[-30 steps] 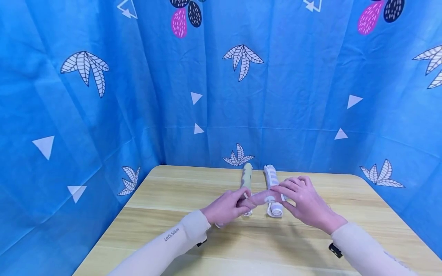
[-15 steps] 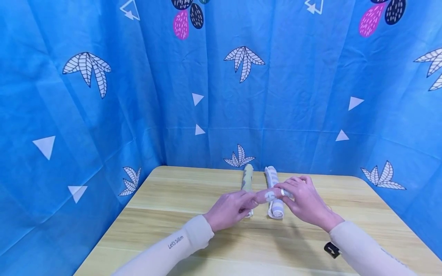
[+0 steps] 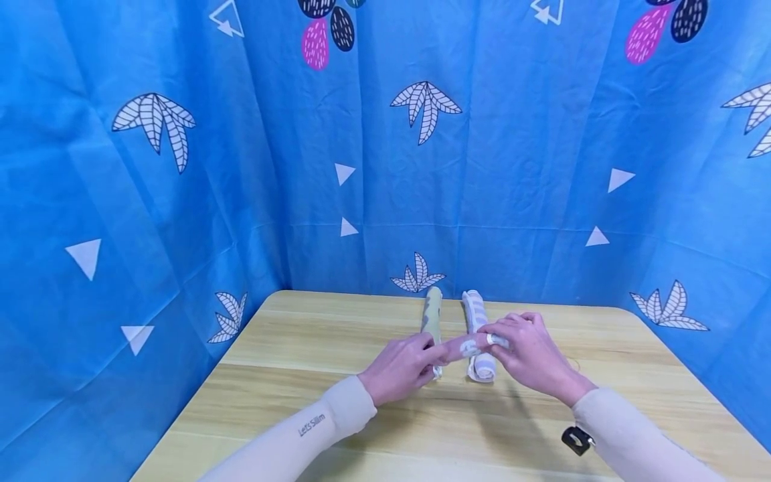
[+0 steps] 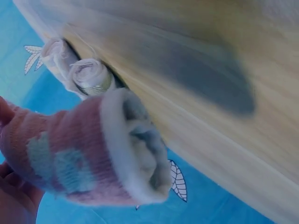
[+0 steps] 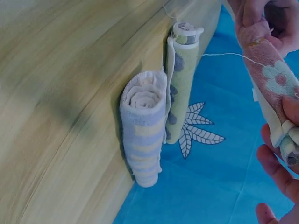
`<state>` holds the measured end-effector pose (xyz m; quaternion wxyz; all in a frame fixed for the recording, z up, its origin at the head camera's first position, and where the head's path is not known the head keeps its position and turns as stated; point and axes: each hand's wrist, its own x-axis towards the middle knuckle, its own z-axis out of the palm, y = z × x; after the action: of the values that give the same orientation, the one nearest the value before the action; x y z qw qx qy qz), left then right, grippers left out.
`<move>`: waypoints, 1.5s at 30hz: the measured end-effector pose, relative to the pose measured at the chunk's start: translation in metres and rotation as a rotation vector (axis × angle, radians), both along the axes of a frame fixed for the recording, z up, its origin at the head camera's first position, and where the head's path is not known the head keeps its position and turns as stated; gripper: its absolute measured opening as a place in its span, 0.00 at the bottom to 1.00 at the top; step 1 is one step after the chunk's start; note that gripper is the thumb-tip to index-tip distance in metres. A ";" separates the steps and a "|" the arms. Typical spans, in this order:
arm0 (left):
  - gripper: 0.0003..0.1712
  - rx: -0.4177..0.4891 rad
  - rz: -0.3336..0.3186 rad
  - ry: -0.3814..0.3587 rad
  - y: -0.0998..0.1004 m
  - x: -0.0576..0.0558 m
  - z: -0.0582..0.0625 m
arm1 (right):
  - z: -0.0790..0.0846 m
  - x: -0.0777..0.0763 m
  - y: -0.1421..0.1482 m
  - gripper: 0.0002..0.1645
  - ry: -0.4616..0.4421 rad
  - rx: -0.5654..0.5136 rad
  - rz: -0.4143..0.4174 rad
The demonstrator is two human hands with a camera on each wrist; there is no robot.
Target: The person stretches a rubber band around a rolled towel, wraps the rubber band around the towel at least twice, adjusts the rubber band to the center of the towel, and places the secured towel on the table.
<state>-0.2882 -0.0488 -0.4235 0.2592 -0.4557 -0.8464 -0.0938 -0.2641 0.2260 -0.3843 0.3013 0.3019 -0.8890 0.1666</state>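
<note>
From my remote place I see nearest two pale sleeves, with a small black device hanging by the right cuff. Next come the hands, and both are busy: the left hand grips the pink rolled towel toward its left part, and the right hand pinches it near the other end between thumb and fingers. The roll is held above the table, stretched between the hands, and in the left wrist view one end with cream border faces the camera. I judge it light, soft and not fragile; the cloth looks fuzzy, so it should hardly slip, but a roll like this can bend or loosen if only one end is supported. I would hold it around the body, near both ends, with mild pressure, keeping the outer edge under the fingers. A thin pale thread runs close to it and could catch on a finger. Behind, on the table, the striped roll lies at right and the green roll at left, apart from each other. Farthest is the blue curtain with leaf prints.
</note>
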 end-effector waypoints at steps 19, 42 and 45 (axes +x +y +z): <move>0.13 0.021 0.078 -0.082 0.008 0.001 0.009 | 0.011 0.000 0.009 0.18 -0.627 -0.259 0.008; 0.23 0.017 -0.110 -0.438 0.000 0.004 0.010 | -0.001 -0.002 0.016 0.20 0.137 0.219 0.064; 0.18 -0.025 -0.110 -0.364 -0.001 0.001 0.011 | 0.000 -0.001 0.014 0.20 0.125 0.218 0.059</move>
<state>-0.2872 -0.0500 -0.4124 0.0905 -0.4800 -0.8542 -0.1780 -0.2655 0.2405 -0.3838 0.3165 0.3687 -0.8720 0.0587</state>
